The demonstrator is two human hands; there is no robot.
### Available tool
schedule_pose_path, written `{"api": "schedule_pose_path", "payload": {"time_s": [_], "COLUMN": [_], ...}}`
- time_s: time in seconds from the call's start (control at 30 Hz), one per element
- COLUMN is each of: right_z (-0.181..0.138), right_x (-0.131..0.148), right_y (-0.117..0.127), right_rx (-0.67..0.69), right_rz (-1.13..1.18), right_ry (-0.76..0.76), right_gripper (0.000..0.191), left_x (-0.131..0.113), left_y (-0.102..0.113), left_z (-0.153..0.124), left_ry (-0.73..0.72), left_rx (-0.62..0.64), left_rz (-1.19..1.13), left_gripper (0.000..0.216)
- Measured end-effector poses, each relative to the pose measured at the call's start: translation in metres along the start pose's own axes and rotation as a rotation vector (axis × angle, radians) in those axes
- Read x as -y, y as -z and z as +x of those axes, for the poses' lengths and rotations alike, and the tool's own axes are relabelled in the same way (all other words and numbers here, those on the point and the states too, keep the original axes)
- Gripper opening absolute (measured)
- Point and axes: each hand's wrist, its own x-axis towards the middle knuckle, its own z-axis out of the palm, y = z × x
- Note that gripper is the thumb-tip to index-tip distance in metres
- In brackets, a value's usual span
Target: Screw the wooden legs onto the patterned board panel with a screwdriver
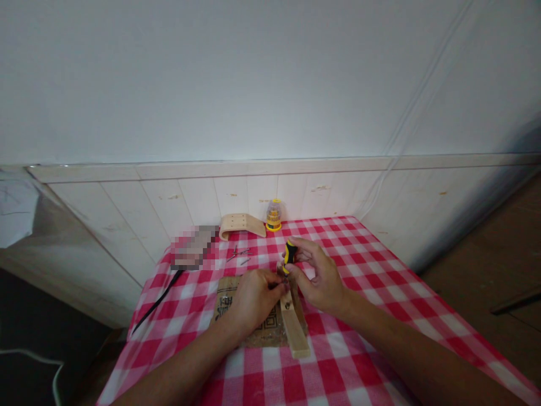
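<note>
forearms (186,355) flank a wooden bar (295,332), hands (257,298) (323,277) at its far end.

Head-worn view, directed forward and down across a near, cloth-covered tabletop (350,366). The wall (253,84) rises beyond it, filling the upper part.

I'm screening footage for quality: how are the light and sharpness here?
Head view throughout: dim, soft light, the wall darkening toward the right edge; pixelation hides an object on the tablecloth; the left hand and right hand read clearly, the metal pieces softly.
</note>
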Motion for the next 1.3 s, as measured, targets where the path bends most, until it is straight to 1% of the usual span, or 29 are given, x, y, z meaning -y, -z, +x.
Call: {"api": "schedule_pose_path", "payload": {"time_s": [0.47,0.63,0.73,0.97,1.3], "right_z": [0.0028,0.0003,-0.0018,-0.0020,0.0007], "right_x": [0.0043,0.0045,0.0039,0.0011,0.0039], "right_y": [-0.0003,0.0009,0.0011,-0.0004,-0.0005], "right_rx": [-0.056,-0.032,-0.006,0.006,-0.037], "right_rz": [-0.053,-0.072,-0.051,-0.006,-0.077], "right_ry": [0.044,0.068,0.053,0.021,0.070], "right_gripper": [0.050,0.055,0.057,0.058,0.056], "left_x": [-0.0010,0.0015,0.0007,-0.0013,0.0006], "left_y": [0.0003,-0.0013,-0.0007,0.0011,-0.0009], "left_z": [-0.0002,-0.0002,-0.0003,0.0008,0.0004], "left_ry": [0.017,0.003,0.005,0.012,0.004], "left_rx": [0.002,-0.019,-0.021,-0.003,-0.014], "left_rz": [0.002,0.007,-0.003,0.028,-0.001], "left_gripper": [0.026,0.026,0.026,0.025,0.026]}}
